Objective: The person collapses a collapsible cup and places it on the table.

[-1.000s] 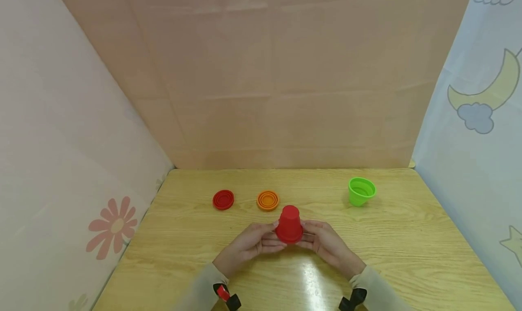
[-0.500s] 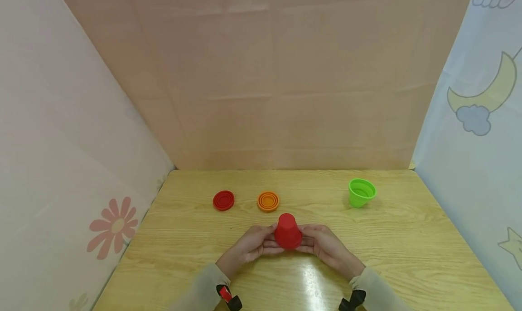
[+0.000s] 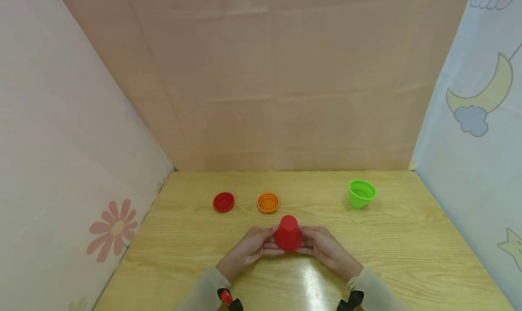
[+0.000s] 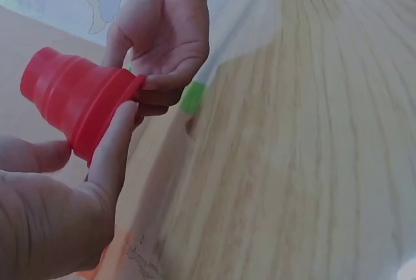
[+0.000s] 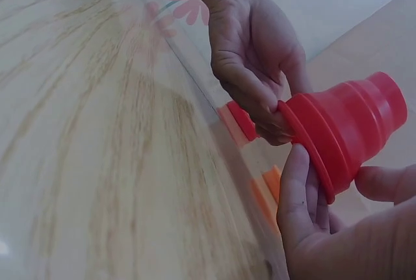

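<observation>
A red collapsible cup (image 3: 288, 233), extended to its full stepped height, is held upside down between both hands above the table. My left hand (image 3: 253, 246) grips its left side near the wide rim, thumb on the wall and fingers under the rim. On the opposite side my right hand (image 3: 325, 247) pinches the same rim in the same way. Both wrist views show the ridged wall of the red cup (image 4: 81, 101) and fingers tucked at its rim. The cup's inside is hidden.
On the wooden table (image 3: 183, 238), a flattened red collapsible cup (image 3: 223, 202) and a flattened orange one (image 3: 268, 203) lie behind the hands. An extended green cup (image 3: 361, 194) stands upright at the back right. Printed cloth walls enclose the left, back and right sides.
Both hands have lowered the red cup slightly toward the person, keeping their grip on its rim. The other cups have stayed in place.
</observation>
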`<state>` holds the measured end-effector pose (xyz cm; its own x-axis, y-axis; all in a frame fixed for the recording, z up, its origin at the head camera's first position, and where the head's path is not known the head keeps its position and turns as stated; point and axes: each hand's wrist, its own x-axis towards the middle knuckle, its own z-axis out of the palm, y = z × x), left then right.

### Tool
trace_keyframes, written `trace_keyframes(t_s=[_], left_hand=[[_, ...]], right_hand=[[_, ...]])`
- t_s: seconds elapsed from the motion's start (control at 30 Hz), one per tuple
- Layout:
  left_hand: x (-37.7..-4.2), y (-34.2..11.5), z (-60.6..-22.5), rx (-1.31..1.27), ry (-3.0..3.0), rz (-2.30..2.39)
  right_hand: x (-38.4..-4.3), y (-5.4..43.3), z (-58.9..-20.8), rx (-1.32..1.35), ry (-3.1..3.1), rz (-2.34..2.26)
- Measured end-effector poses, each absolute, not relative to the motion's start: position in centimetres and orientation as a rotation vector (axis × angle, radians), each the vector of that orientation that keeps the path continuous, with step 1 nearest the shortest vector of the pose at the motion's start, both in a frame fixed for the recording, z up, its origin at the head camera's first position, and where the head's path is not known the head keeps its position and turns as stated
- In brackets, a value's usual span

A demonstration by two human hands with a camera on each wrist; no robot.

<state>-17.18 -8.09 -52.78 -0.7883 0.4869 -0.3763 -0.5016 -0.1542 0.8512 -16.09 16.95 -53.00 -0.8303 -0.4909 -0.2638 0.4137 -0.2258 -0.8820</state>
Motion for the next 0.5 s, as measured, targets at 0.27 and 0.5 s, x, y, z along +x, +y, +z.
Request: trace_keyframes(t_s=[0.27,0.5], left_hand=[[-17.01,-7.97,-53.04,0.014,1.502,1.956],[-17.00,-7.40,-52.77,0.003,1.528,1.956]], right_hand=[[-16.10,16.80,-53.22,-0.041,1.491,-2.074],[-16.33,16.95,-52.81,-0.043,1.509,-2.052]])
